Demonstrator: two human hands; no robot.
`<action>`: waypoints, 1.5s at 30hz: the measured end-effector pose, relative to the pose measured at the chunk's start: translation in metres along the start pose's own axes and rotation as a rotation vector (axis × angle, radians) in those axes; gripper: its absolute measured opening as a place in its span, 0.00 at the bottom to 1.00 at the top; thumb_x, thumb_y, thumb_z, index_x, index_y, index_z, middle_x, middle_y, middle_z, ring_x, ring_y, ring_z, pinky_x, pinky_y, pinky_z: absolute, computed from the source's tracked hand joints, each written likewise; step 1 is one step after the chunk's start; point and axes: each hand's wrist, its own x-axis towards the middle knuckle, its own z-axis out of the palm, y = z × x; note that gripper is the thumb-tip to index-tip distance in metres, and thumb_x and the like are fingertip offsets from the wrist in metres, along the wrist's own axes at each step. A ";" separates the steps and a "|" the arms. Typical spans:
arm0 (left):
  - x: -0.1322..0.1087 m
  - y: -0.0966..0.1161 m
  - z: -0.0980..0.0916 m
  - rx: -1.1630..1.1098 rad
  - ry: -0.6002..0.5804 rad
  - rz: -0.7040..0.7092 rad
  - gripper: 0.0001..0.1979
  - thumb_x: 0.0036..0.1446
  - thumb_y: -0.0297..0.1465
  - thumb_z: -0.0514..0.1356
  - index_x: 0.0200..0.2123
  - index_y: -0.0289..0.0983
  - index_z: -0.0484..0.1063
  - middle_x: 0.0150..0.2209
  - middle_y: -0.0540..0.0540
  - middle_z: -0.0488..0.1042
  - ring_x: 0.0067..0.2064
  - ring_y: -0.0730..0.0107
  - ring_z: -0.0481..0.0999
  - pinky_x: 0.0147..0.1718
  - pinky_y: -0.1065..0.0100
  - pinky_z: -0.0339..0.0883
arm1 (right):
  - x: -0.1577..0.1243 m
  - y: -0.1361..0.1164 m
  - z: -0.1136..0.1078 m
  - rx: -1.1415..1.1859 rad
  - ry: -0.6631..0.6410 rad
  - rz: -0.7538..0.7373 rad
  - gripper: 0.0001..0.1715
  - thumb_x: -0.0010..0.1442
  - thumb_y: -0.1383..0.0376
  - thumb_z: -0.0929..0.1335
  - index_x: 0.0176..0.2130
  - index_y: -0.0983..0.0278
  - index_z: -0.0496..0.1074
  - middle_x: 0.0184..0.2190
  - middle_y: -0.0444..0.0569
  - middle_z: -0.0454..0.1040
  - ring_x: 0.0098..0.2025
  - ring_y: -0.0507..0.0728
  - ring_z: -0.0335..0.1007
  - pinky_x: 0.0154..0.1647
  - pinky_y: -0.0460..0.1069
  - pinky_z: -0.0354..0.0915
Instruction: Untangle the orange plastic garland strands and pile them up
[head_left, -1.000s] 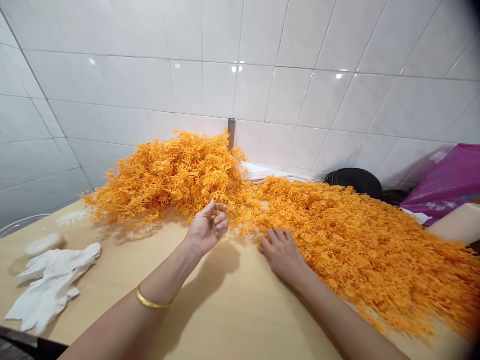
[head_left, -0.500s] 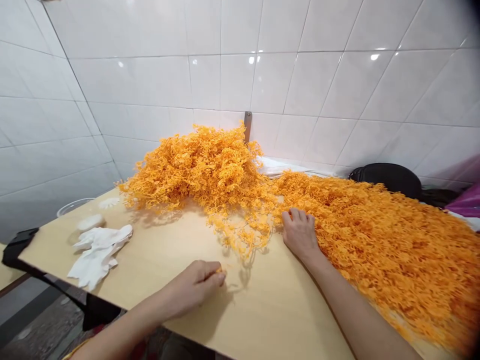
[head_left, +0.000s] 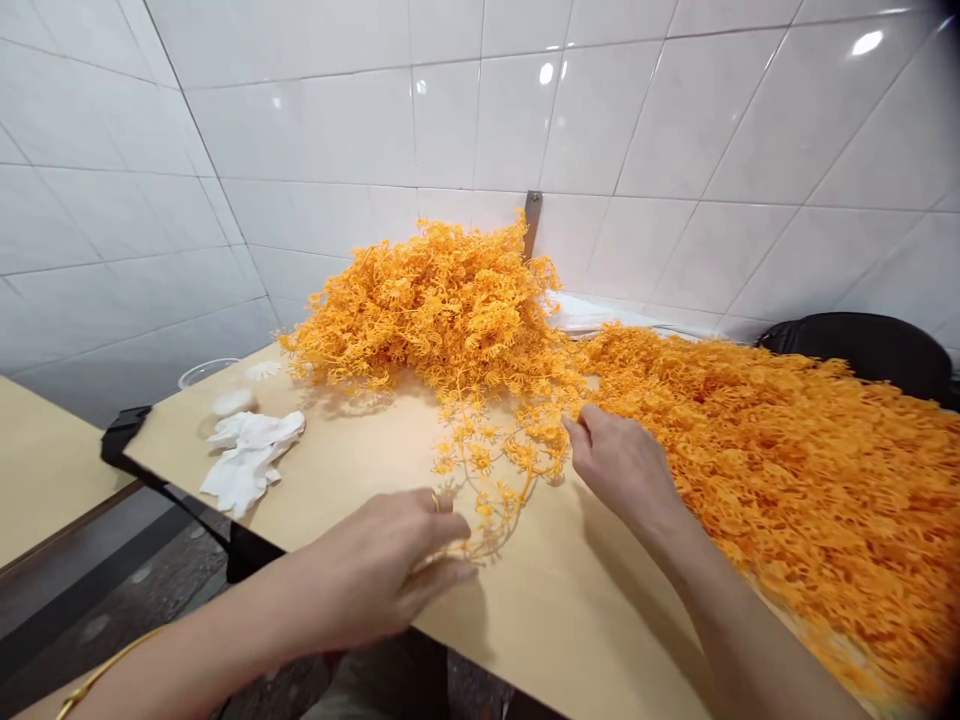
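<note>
A heap of orange plastic flower strands (head_left: 435, 310) rises at the middle of the table, and some thin sprigs (head_left: 484, 460) trail from it toward me. My left hand (head_left: 405, 560) hovers over the table at the near end of these sprigs, thumb and fingers apart; a ring shows on one finger. My right hand (head_left: 622, 465) is at the right side of the trailing sprigs, its thumb and index finger pinched on an orange strand. Beside that hand spreads a broad, flatter layer of orange pieces (head_left: 795, 460).
White crumpled gloves or cloth (head_left: 251, 455) and a round white piece (head_left: 234, 402) lie at the table's left. A metal bracket (head_left: 532, 225) stands against the tiled wall behind the heap. At the back right sits a black case (head_left: 862, 345). The table (head_left: 525, 620) has a near edge.
My left hand has opened from a pinch and come nearer the trailing sprigs. My right hand has turned from lying on the orange layer to a pinch. The view has shifted left.
</note>
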 end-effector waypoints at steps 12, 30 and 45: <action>0.099 -0.018 0.036 0.121 0.319 -0.031 0.15 0.50 0.39 0.52 0.37 0.35 0.65 0.38 0.41 0.65 0.41 0.62 0.63 0.38 0.64 0.58 | -0.016 -0.018 0.049 0.395 -0.024 -0.079 0.11 0.56 0.70 0.56 0.40 0.64 0.61 0.36 0.51 0.65 0.35 0.54 0.63 0.31 0.46 0.54; 0.087 -0.051 0.012 -0.239 0.674 -0.075 0.15 0.54 0.37 0.48 0.33 0.35 0.69 0.33 0.44 0.68 0.37 0.67 0.65 0.38 0.66 0.57 | 0.000 0.013 0.060 0.503 0.359 -0.154 0.15 0.58 0.63 0.57 0.41 0.67 0.64 0.36 0.54 0.65 0.39 0.58 0.62 0.41 0.52 0.59; 0.064 -0.086 0.043 -0.662 0.547 -0.216 0.05 0.45 0.29 0.55 0.22 0.35 0.59 0.20 0.53 0.59 0.23 0.77 0.59 0.23 0.73 0.54 | -0.021 -0.023 0.046 0.435 -0.002 -0.639 0.08 0.56 0.69 0.58 0.30 0.62 0.65 0.36 0.50 0.64 0.38 0.55 0.59 0.38 0.51 0.58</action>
